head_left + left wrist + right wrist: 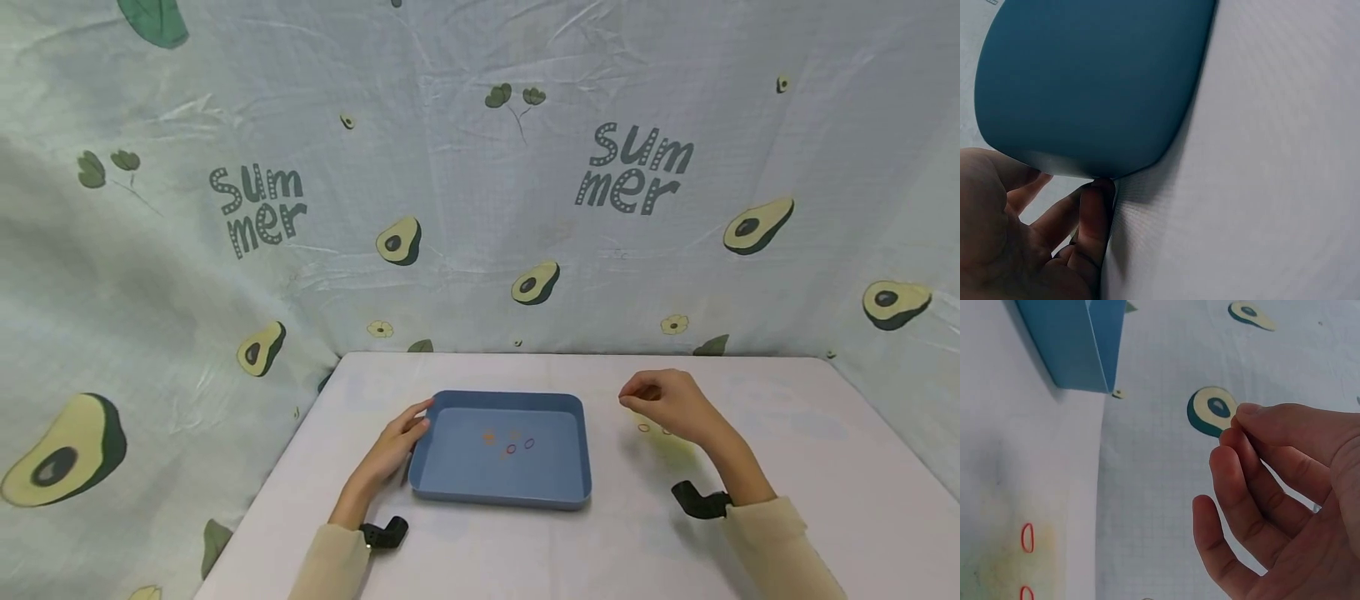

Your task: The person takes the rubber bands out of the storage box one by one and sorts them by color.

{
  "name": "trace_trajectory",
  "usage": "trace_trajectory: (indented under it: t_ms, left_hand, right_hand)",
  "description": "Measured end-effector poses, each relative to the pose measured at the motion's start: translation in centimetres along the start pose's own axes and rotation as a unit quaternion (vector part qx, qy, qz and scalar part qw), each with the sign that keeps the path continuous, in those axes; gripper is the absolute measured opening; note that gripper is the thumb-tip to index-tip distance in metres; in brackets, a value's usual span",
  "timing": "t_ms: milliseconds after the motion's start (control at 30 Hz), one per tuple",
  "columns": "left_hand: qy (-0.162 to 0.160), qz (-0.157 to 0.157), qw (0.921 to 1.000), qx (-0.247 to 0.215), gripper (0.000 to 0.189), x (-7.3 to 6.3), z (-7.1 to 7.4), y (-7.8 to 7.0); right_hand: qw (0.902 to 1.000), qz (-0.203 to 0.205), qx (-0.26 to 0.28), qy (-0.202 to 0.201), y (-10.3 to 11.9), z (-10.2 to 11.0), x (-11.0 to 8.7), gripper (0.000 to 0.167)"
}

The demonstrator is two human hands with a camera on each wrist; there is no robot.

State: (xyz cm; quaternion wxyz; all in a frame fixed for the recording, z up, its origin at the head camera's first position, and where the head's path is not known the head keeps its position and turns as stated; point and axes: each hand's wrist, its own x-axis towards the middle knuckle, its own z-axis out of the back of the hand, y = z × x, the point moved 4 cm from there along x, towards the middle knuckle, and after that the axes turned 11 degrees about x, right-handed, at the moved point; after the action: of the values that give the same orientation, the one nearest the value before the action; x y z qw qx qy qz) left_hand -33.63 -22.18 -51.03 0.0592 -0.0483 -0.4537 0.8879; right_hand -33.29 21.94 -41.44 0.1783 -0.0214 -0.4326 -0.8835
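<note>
A blue rectangular tray [498, 500] lies on the white-covered table. My left hand [396, 446] holds its left side near the far corner, with fingertips against the outer wall in the left wrist view. Inside the tray are several thin coloured rings that look like small rubber bands [529, 443]. My right hand [671, 404] is raised right of the tray, thumb and index fingertips pinched together; I cannot tell whether something tiny is between them. Below it, red rings [1027, 538] lie on a yellowish patch [671, 454] of the table.
A pale curtain [457, 167] printed with avocados and lettering hangs behind and to the left of the table [525, 558]. Each wrist wears a black camera mount, the left one [386, 533] close to the tray's near-left corner.
</note>
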Motion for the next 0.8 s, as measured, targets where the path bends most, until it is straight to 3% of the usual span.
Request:
trace_trajectory:
  t_ms: [300,800]
  left_hand:
    - [0.003,-0.003,1.0,-0.002,0.049,0.2,0.1,0.1]
    - [0.001,-0.004,1.0,-0.008,0.049,0.2,0.1,0.1]
  right_hand:
    - [0.9995,0.027,0.007,0.011,1.8,-1.1,1.1,0.005]
    - [0.996,0.059,0.024,0.063,3.8,-5.9,3.9,0.005]
